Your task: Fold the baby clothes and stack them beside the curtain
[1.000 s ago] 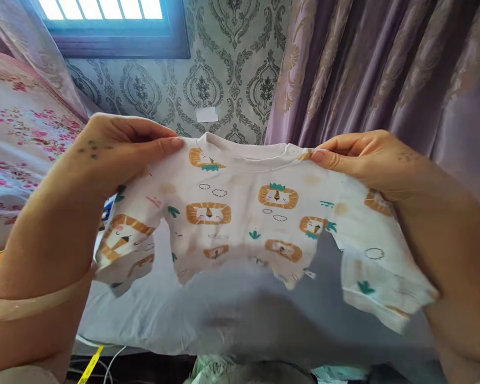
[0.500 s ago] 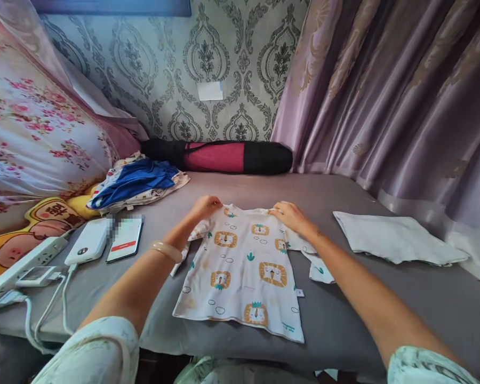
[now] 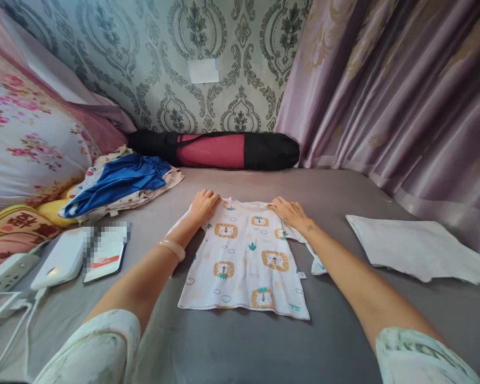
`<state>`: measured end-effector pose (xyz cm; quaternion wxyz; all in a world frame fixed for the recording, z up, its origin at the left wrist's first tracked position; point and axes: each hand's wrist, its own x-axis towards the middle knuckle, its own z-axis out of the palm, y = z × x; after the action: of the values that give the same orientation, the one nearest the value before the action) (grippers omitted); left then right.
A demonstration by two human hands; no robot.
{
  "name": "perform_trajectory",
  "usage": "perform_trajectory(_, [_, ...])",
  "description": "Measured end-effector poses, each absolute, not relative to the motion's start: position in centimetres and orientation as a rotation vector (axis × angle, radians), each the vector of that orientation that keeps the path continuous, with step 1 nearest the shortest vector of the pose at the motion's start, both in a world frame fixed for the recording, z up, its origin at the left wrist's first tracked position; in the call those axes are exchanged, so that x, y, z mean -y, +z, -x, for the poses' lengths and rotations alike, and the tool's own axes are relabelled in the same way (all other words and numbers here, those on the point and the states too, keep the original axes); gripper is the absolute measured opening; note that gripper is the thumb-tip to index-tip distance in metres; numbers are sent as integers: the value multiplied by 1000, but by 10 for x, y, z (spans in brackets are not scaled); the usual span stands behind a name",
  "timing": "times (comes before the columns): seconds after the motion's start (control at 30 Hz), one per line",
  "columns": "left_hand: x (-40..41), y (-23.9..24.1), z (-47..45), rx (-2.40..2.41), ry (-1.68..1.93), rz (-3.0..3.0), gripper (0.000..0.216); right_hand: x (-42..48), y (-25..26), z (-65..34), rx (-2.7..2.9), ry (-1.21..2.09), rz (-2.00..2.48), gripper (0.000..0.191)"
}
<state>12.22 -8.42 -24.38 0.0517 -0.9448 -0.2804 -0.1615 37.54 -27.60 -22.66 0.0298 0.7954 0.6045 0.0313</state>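
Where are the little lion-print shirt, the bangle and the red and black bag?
lion-print shirt (image 3: 244, 266), head view, middle of its front
bangle (image 3: 173, 248), head view, band on the left wrist
red and black bag (image 3: 212, 151), head view, its red middle part

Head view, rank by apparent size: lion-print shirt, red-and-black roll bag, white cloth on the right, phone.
1. lion-print shirt, largest.
2. red-and-black roll bag and white cloth: these look about alike. The bag lies farther from the camera, so I won't rank one over the other.
3. phone, smallest.
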Motion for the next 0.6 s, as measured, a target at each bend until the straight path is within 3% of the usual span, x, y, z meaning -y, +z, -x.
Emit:
perform_trajectory(0.43, [29, -252, -168, 921, -549, 2851, 41, 223, -231, -419, -1873, -26, -2591, 34])
perform_trajectory(0.6, [25, -253, -177, 1040, -387, 2936, 34, 214, -235, -422, -1816, -119, -2676, 34])
